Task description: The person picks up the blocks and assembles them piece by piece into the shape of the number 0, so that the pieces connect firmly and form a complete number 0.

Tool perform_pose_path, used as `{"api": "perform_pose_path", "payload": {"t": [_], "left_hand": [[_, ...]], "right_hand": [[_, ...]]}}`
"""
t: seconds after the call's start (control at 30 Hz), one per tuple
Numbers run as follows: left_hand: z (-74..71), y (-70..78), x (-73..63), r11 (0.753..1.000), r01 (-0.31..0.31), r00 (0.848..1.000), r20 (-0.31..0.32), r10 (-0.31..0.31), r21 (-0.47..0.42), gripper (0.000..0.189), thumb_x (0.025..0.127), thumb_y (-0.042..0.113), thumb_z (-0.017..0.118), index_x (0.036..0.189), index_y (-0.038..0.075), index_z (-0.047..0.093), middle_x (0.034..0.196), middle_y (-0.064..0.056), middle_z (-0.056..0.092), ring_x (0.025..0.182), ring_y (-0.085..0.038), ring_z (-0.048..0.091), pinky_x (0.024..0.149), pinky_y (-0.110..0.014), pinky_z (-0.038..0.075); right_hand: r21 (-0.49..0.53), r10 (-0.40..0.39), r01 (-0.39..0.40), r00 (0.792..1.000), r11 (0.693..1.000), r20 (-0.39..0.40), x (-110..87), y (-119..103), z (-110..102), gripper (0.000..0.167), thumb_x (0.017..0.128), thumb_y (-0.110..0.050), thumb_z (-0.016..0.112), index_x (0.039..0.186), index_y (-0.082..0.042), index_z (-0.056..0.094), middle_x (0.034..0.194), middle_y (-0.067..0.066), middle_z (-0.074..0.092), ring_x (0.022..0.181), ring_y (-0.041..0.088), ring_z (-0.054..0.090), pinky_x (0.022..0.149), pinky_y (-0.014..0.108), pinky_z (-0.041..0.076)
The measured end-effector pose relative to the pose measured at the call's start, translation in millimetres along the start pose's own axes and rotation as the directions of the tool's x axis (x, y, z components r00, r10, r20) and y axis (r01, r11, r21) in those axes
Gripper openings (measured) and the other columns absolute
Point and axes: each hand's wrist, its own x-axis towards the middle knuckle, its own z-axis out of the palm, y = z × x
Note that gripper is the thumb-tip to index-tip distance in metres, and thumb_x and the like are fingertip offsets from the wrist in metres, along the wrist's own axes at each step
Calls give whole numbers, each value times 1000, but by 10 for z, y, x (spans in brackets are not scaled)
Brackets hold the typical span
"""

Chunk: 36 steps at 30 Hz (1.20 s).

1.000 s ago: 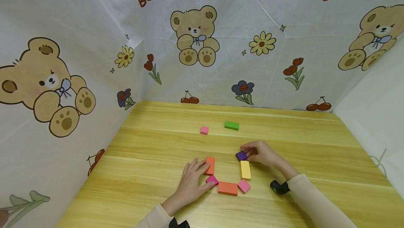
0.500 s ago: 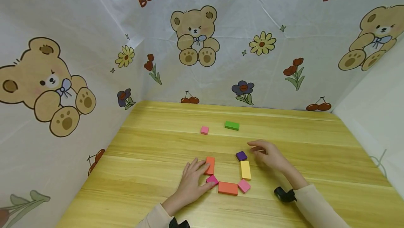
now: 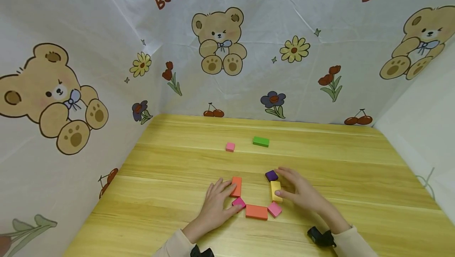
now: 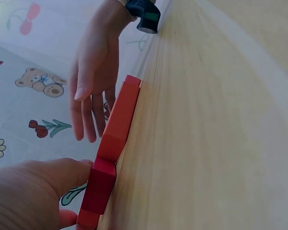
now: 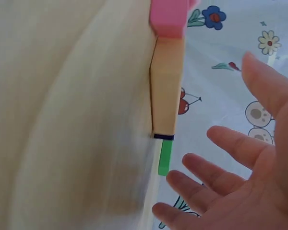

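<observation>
Several small blocks form a U on the wooden table. My left hand [image 3: 215, 206] lies at its left side, fingers on the upright orange block [image 3: 237, 186] and thumb at the magenta cube [image 3: 238, 203]. In the left wrist view that thumb meets the top edge of the magenta cube [image 4: 100, 184]. An orange block [image 3: 256, 212] and a pink cube [image 3: 275, 210] make up the front. My right hand [image 3: 303, 193] hovers with spread fingers beside the yellow block [image 3: 275, 189], index fingertip near the purple cube [image 3: 271, 175]. Between its fingers in the right wrist view [image 5: 259, 177] nothing is held.
Farther back on the table [image 3: 170, 162] are a pink cube [image 3: 230, 147] and a green block [image 3: 261, 141]. A white bear-print cloth [image 3: 249, 87] rises along the back and left edges; a plain white panel [image 3: 426, 130] borders the right.
My right hand let go of the purple cube, drew back to the right, then came forward and lower beside the yellow block. My left hand and the blocks stayed in place.
</observation>
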Motion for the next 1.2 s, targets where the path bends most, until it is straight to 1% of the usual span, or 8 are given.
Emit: {"api": "perform_pose_path", "payload": {"t": [0.1, 0.2, 0.37, 0.43, 0.6, 0.7, 0.93, 1.2], "left_hand": [[3, -3, -4, 1000, -1, 1000, -3, 1, 6, 65, 87, 46, 70, 135, 5, 58, 141, -16, 52, 140, -46, 34, 111, -69, 18], [4, -5, -8, 1000, 0, 1000, -2, 0, 1, 65, 87, 46, 69, 135, 4, 58, 142, -16, 52, 140, -46, 34, 111, -69, 18], [5, 1, -14, 1000, 3, 1000, 3, -3, -4, 65, 87, 46, 69, 136, 4, 58, 142, -17, 51, 140, -46, 33, 111, -69, 18], [6, 2, -14, 1000, 2, 1000, 2, -2, 0, 65, 87, 46, 69, 136, 4, 58, 142, -17, 52, 140, -46, 33, 110, -70, 18], [16, -5, -11, 1000, -11, 1000, -4, 11, 6, 64, 87, 45, 69, 135, 4, 58, 141, -17, 52, 139, -46, 34, 110, -70, 19], [22, -14, -9, 1000, -12, 1000, -5, 12, 15, 64, 87, 45, 69, 135, 4, 58, 141, -16, 52, 140, -46, 34, 110, -70, 19], [18, -22, -7, 1000, 1, 1000, 6, -2, 7, 65, 87, 47, 69, 136, 5, 58, 142, -16, 52, 140, -45, 33, 111, -69, 18], [15, -20, -4, 1000, 4, 1000, 3, -4, 19, 65, 87, 48, 68, 136, 6, 58, 142, -15, 52, 141, -44, 33, 112, -68, 19]], "right_hand": [[-9, -21, 21, 1000, 1000, 15, -19, 7, 45, 72, 87, -36, 73, 144, -3, 46, 147, 25, 42, 131, 47, 45, 100, 63, 41], [-28, -29, 29, 999, 999, 35, -38, 19, 80, 79, 84, -41, 75, 147, -6, 43, 150, 25, 37, 134, 49, 40, 100, 66, 39], [-24, 11, -9, 997, 1000, 79, -110, 36, 125, 87, 83, -48, 74, 152, -10, 36, 156, 24, 29, 142, 52, 22, 104, 73, 27], [-26, 28, -25, 996, 999, 87, -137, 31, 142, 88, 83, -49, 73, 153, -12, 34, 157, 23, 28, 144, 51, 18, 106, 73, 21], [-57, 36, -33, 997, 998, 61, -171, 9, 185, 86, 84, -48, 72, 152, -11, 35, 154, 24, 32, 144, 51, 19, 109, 72, 15], [-72, 36, -32, 998, 997, 48, -179, -4, 205, 85, 84, -48, 72, 152, -10, 36, 153, 25, 34, 143, 52, 19, 108, 72, 14], [-92, 60, -56, 997, 994, 45, -177, -14, 217, 88, 83, -52, 72, 152, -12, 36, 154, 22, 34, 145, 48, 19, 110, 71, 12], [-122, 56, -50, 998, 991, 40, -174, 12, 228, 89, 81, -54, 72, 151, -12, 37, 154, 21, 35, 145, 47, 20, 110, 71, 13]]}}
